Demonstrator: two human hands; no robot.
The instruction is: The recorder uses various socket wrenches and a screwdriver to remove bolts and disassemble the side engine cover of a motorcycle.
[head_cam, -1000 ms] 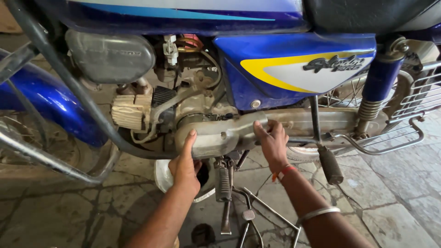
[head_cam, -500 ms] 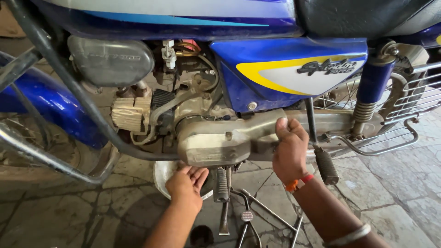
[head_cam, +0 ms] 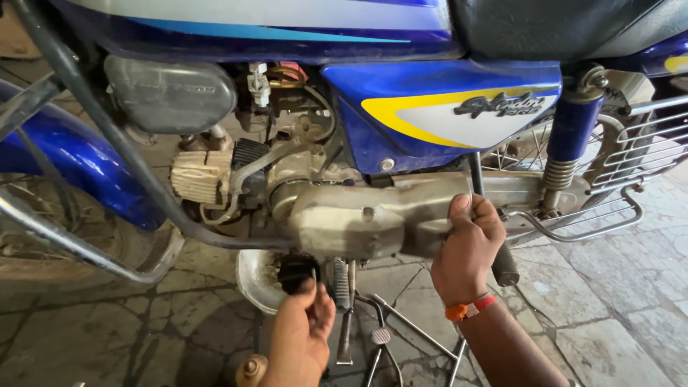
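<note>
While the left hand [head_cam: 301, 337] reaches up under the motorcycle engine, its fingertips close on a small black part [head_cam: 295, 272] that hangs just below the grey engine cover [head_cam: 358, 218]. That black part sits directly above the fingers and a little ahead of the palm, so the grip points upward; I cannot tell whether the part is pinched firmly or only touched. Behind it lies a pale metal bowl [head_cam: 252, 283] on the stone floor [head_cam: 602, 315], partly hidden by the hand. Just to the right of the grip a footrest peg [head_cam: 340, 283] hangs down, its long axis near vertical.

Higher and further right, the right hand [head_cam: 467, 247] is curled shut against the rear end of the engine cover, thumb up, beside a thin dark rod [head_cam: 476, 172] that rises behind it; whether it grasps the rod or the cover edge is unclear. An orange band [head_cam: 466, 309] circles that wrist. The left hand is clearly the nearer one to the black part. Above both runs the blue and yellow side panel [head_cam: 444, 115].
</note>
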